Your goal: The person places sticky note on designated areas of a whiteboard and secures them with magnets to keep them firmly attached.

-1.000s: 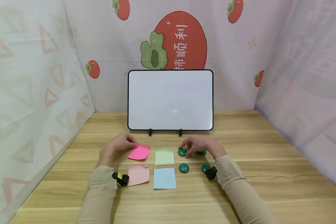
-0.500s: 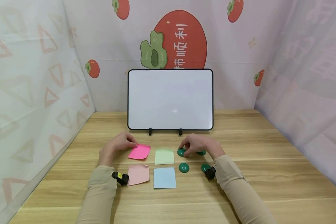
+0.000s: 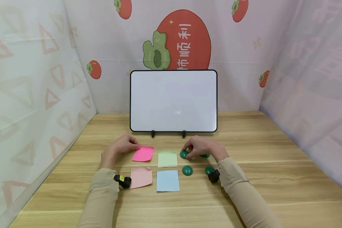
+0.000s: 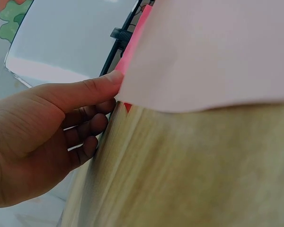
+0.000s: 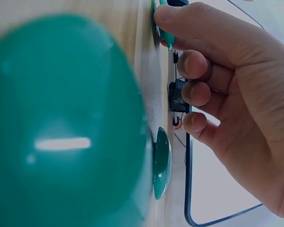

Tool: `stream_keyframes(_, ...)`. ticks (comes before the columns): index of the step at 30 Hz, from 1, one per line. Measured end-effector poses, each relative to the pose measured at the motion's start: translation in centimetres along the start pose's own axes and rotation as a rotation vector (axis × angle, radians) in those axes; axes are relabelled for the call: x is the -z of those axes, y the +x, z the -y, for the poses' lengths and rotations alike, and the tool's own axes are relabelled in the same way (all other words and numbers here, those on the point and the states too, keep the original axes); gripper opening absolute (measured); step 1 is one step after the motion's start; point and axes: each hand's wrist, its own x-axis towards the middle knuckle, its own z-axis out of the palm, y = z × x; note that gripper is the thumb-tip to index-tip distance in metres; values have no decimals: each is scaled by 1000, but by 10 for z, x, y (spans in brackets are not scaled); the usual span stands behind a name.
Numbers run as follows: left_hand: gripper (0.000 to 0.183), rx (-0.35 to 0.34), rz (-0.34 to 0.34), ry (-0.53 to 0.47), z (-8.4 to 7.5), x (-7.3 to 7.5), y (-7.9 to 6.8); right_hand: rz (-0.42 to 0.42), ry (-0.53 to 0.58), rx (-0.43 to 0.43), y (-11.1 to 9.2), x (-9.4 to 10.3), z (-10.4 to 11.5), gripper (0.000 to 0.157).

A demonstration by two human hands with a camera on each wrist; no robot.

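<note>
Left hand (image 3: 123, 145) pinches hot-pink note (image 3: 143, 154) | right hand (image 3: 200, 145) pinches green dome (image 3: 183, 154) (glossy)

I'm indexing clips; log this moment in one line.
left hand: pinches bright pink note; right hand: pinches green dome; whiteboard: behind both

Glossy discs (image 3: 187, 170), matt paper notes (image 3: 143, 154)
</note>
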Motion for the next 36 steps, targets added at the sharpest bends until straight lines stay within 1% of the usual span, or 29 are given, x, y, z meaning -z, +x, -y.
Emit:
stream_keyframes(6,15,6,-6,-10,-1,-1,1,-9,-7,22,-1,0,0,33)
stream_keyframes(13,16,36,-59,3,0,3,1,-66,-58,98,2,3,7,34)
stream_keyframes(16,18,38,-81,22,0,4,3,-85,-95,115,2,4,10,33)
stream_keyframes(20,19,50,-105,18,-4,7,6,-103,-134,132,3,7,14,32)
stream_keyframes(26,19,26,-128,40,-16,17,11,-142,-145,158,5,11,19,33)
stream_keyframes(30,22,-22,-152,99,-23,28,19,-159,-161,184,6,15,21,32)
stream_keyframes(33,23,-59,-177,166,-25,36,27,-164,-187,193,7,17,22,32)
stream_keyframes(36,22,-79,-194,188,-29,45,35,-164,-203,201,9,17,21,33)
